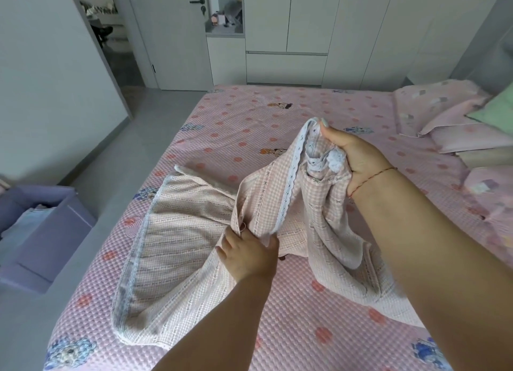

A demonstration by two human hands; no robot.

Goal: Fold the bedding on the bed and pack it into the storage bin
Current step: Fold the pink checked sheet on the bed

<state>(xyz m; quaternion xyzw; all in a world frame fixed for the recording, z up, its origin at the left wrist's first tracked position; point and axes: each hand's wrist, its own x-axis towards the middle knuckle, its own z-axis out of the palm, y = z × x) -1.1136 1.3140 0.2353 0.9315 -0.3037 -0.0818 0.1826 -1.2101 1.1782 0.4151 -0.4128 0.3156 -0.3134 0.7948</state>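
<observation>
One lavender fabric storage bin (41,240) stood on the floor left of the bed (319,112), with pale folded cloth lying inside. On the quilted, dotted pink bed cover lay one pink checked blanket (172,256), waffle-textured and edged in white lace, half spread and half lifted. The right hand (352,154) clutched a bunched lace corner held up; the left hand (249,251) pinched a lower fold. Several pink pillows (458,137) lay at the right.

One head-worn camera looks forward and down, from close above the bed (277,106), with the wardrobe (291,23) and door (172,37) far behind.
</observation>
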